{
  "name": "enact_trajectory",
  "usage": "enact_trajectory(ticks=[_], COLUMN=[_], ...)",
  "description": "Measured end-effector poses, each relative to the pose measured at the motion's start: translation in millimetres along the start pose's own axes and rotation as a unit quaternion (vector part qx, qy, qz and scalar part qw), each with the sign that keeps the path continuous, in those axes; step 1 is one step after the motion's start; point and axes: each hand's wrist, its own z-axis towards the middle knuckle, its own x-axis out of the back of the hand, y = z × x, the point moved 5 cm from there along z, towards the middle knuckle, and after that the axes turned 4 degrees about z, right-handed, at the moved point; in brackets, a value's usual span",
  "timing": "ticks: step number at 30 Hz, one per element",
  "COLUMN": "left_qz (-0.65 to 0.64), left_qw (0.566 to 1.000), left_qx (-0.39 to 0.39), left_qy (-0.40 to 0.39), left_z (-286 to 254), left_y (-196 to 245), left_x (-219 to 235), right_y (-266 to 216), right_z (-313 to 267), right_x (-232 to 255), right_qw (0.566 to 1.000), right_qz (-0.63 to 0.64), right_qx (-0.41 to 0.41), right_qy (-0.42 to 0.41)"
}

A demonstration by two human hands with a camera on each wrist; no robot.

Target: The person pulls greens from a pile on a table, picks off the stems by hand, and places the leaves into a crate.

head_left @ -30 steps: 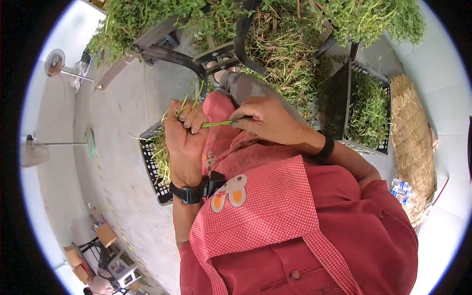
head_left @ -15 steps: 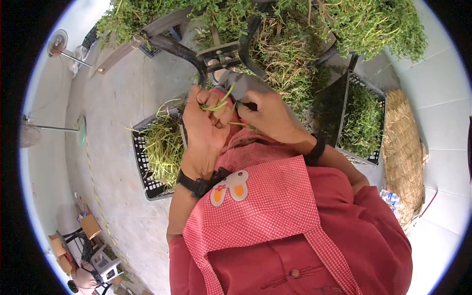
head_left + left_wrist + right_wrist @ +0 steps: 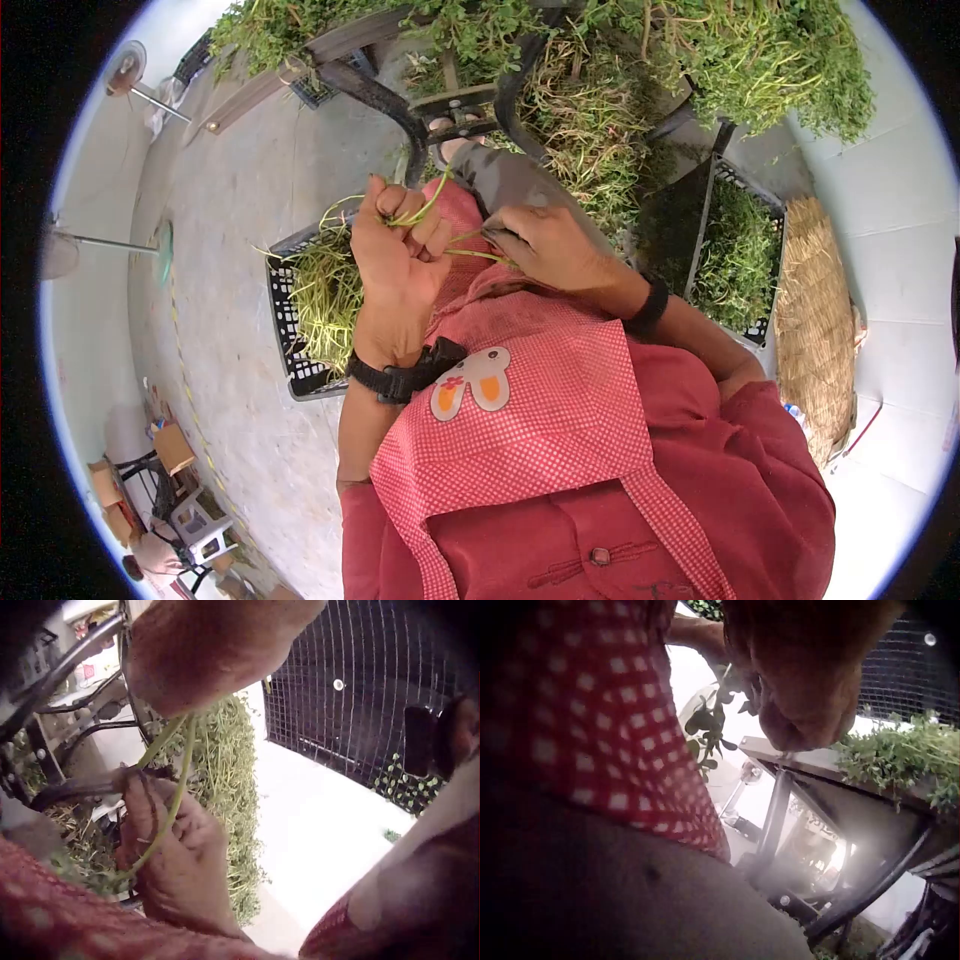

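Note:
In the head view the left hand is raised palm up, its fingers curled round thin green stems. Close beside it on the right, above the lap, the right hand pinches stems between thumb and fingers. The left wrist view shows the right hand with long stems running up to the left hand. In the right wrist view a leafy sprig hangs beside the right hand.
A black crate of stems stands left of the lap. Leafy greens lie along the table at the top, with a heap of plants below. Another crate of greens and a straw roll stand at the right.
The hands came closer together, then the left hand moved a little left again. The stems between them have shifted, and the head view has turned so that more of the left crate shows.

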Motion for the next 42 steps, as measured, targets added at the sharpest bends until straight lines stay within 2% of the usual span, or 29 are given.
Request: enact_trajectory(ticks=[2, 4, 5, 6, 7, 8, 9, 10, 11, 13, 14, 17, 18, 19, 20, 21, 22, 24, 25, 26, 27, 31, 32, 33, 34, 36, 37, 39, 42], left_qz=[-0.005, 0.034, 0.036, 0.023, 0.010, 0.010, -0.027, -0.062, -0.061, -0.013, 0.034, 0.070, 0.070, 0.135, 0.166, 0.200, 0.139, 0.085, 0.011, -0.064, -0.067, -0.106, -0.118, -0.117, -0.118, -0.120, -0.117, -0.116, -0.126], left_qw=[1.000, 0.992, 0.992, 0.996, 0.995, 0.995, 0.988, 0.974, 0.974, 0.979, 0.985, 0.989, 0.989, 0.990, 0.982, 0.968, 0.984, 0.992, 0.998, 0.996, 0.996, 0.991, 0.989, 0.989, 0.989, 0.988, 0.989, 0.990, 0.989], left_qx=[0.007, 0.030, 0.032, 0.065, 0.096, 0.095, 0.141, 0.188, 0.192, 0.157, 0.138, 0.108, 0.105, 0.025, -0.018, -0.058, -0.075, -0.083, -0.053, -0.021, -0.023, 0.033, 0.042, 0.044, 0.052, 0.058, 0.051, 0.041, 0.036], left_qy=[0.008, 0.115, 0.115, 0.059, 0.003, 0.008, -0.050, -0.107, -0.105, -0.130, -0.094, -0.071, -0.071, 0.034, 0.084, 0.138, 0.088, 0.046, -0.006, -0.058, -0.063, -0.079, -0.075, -0.074, -0.075, -0.080, -0.079, -0.076, -0.070], left_z=[-5, -11, -10, -4, 0, 1, -1, -5, -7, -9, -10, -12, -6, 2, 4, 4, 7, 2, 11, 18, 20, 15, 14, 13, 13, 14, 15, 14, 14], left_y=[-4, -15, -16, -20, -22, -22, -27, -33, -36, -35, -33, -37, -33, -17, -1, 16, 32, 37, 30, 25, 25, 24, 23, 22, 21, 19, 19, 22, 23], left_x=[-1, -3, 1, 3, 2, 5, 2, -2, -4, -24, -26, -29, -27, -9, 5, 18, 24, 35, 35, 29, 28, 24, 21, 21, 20, 17, 17, 18, 19], right_y=[-6, 6, 9, 7, -4, -16, -28, -40, -46, -40, -34, -8, -20, -30, -40, -46, -42, -16, -11, -4, 3, 29, 22, 13, 9, -4, -7, -12, -12], right_z=[-6, -3, -5, -8, -11, -15, -15, -17, -24, -29, -30, -28, -36, -42, -61, -73, -74, -78, -72, -58, -47, -30, -21, -14, -9, 0, 3, 2, -1], right_x=[-1, 5, 7, 14, 23, 31, 44, 52, 55, 67, 71, 74, 72, 83, 88, 96, 107, 117, 115, 110, 105, 44, 31, 19, 9, 1, -1, -17, -18], right_qw=[0.997, 0.992, 0.983, 0.983, 0.991, 0.988, 0.988, 0.968, 0.935, 0.944, 0.950, 0.970, 0.955, 0.954, 0.881, 0.783, 0.784, 0.793, 0.800, 0.816, 0.815, 0.783, 0.878, 0.944, 0.944, 0.973, 0.974, 0.935, 0.939], right_qz=[-0.057, -0.112, -0.164, -0.165, -0.069, 0.030, 0.035, 0.125, 0.211, 0.175, 0.145, 0.065, 0.165, 0.168, 0.289, 0.391, 0.390, 0.350, 0.345, 0.421, 0.492, 0.533, 0.405, 0.262, 0.261, 0.174, 0.172, 0.220, 0.233], right_qx=[0.039, 0.029, 0.016, 0.018, 0.022, 0.022, 0.020, -0.019, -0.058, -0.091, -0.127, -0.136, -0.105, -0.106, -0.144, -0.167, -0.167, -0.376, -0.371, -0.322, -0.271, -0.295, -0.203, -0.103, -0.103, -0.014, -0.012, -0.057, -0.060], right_qy=[-0.015, -0.048, -0.079, -0.078, -0.112, -0.147, -0.151, -0.219, -0.280, -0.263, -0.246, -0.191, -0.223, -0.226, -0.346, -0.455, -0.453, -0.327, -0.322, -0.231, -0.141, -0.126, -0.152, -0.172, -0.171, -0.148, -0.149, -0.274, -0.246])
